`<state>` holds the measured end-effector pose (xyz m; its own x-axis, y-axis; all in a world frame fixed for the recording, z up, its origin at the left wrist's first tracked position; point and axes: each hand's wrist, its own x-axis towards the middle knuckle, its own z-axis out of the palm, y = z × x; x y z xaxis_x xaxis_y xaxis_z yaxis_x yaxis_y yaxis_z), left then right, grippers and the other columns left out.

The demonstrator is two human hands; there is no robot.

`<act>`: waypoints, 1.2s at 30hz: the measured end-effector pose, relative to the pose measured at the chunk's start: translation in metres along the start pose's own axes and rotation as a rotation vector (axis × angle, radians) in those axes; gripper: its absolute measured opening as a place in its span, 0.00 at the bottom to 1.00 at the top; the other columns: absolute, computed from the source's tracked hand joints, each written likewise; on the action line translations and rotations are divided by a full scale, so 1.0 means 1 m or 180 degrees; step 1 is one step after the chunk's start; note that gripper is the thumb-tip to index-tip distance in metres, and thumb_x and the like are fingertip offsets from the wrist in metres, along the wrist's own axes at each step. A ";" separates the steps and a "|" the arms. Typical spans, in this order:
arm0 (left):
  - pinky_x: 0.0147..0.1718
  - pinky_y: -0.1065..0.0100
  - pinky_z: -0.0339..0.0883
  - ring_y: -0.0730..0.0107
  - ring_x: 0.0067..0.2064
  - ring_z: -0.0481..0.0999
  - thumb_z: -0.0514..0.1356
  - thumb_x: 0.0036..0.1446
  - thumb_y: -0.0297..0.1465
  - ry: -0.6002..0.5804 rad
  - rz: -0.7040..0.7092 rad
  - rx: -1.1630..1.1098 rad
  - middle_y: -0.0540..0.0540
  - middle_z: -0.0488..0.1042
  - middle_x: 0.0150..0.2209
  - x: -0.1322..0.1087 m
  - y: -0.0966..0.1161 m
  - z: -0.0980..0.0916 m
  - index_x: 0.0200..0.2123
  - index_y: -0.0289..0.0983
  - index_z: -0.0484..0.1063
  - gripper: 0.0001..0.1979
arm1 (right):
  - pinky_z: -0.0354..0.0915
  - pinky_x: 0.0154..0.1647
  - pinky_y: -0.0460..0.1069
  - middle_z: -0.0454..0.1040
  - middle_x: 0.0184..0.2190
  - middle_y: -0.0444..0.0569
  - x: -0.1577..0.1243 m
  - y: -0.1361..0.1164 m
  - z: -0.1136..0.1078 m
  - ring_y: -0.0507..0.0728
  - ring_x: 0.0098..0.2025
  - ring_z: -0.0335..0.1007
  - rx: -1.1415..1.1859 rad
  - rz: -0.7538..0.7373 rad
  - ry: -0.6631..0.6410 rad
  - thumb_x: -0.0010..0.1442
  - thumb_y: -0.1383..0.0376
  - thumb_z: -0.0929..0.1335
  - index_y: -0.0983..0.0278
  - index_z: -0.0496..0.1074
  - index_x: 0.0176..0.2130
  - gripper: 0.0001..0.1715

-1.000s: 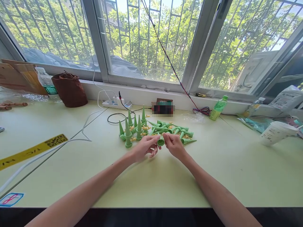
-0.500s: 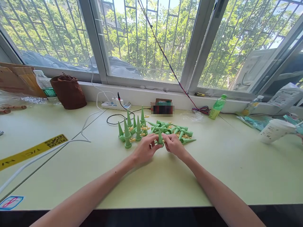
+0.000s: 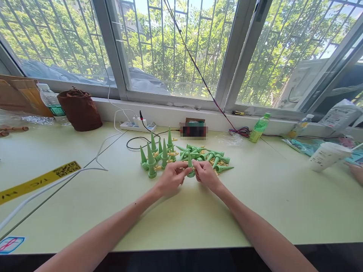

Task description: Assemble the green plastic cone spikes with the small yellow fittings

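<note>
Between my hands a green plastic watering spike (image 3: 190, 165) stands point up, its base toward the table. My left hand (image 3: 172, 176) closes on it from the left, thumb and fingers pressed to the cone. My right hand (image 3: 207, 173) pinches at its right side; any small part inside those fingers is hidden. Left of my hands, several green spikes with yellow valves (image 3: 151, 162) are grouped, most of them upright. Behind my right hand lies a loose pile of more green spikes (image 3: 218, 156) with yellow pieces among them.
At the back are a power strip (image 3: 138, 125) with cables and a partly blurred dark box (image 3: 194, 130). A brown pouch (image 3: 79, 110) stands left; a green bottle (image 3: 259, 128) and a tilted white cup (image 3: 329, 156) stand right. Another person's hand (image 3: 356, 172) shows at the right edge.
My left fingers have shifted from around the spike's base to higher on its cone. At the right edge, another person's hand has come lower into view.
</note>
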<state>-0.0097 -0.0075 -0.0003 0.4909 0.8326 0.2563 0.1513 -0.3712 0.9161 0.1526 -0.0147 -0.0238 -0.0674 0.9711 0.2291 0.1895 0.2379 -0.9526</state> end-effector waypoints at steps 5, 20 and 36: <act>0.17 0.74 0.49 0.82 0.15 0.55 0.58 0.58 0.46 -0.0392 -0.0231 -0.0474 0.55 0.60 0.13 0.000 -0.002 -0.007 0.23 0.35 0.65 0.21 | 0.50 0.18 0.46 0.54 0.11 0.39 -0.003 -0.004 -0.001 0.48 0.15 0.49 -0.0346 -0.0320 0.0068 0.64 0.48 0.59 0.62 0.53 0.17 0.31; 0.17 0.73 0.55 0.78 0.19 0.62 0.63 0.53 0.47 -0.0422 -0.0748 -0.1029 0.52 0.67 0.19 0.004 -0.004 -0.010 0.52 0.31 0.68 0.30 | 0.45 0.22 0.47 0.47 0.17 0.38 -0.008 -0.017 -0.008 0.48 0.21 0.41 -0.1477 -0.1226 0.0062 0.64 0.53 0.61 0.62 0.50 0.21 0.27; 0.14 0.75 0.56 0.77 0.14 0.63 0.62 0.54 0.46 -0.0522 -0.0606 -0.1110 0.57 0.66 0.15 0.004 -0.010 -0.006 0.50 0.36 0.63 0.27 | 0.47 0.22 0.46 0.52 0.15 0.38 -0.012 -0.022 -0.005 0.48 0.19 0.43 -0.1941 -0.1369 0.0151 0.60 0.59 0.64 0.62 0.53 0.20 0.22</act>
<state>-0.0145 0.0023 -0.0062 0.6164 0.7861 0.0460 -0.0330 -0.0326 0.9989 0.1539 -0.0315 -0.0044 -0.2185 0.7862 0.5780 0.6665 0.5529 -0.5001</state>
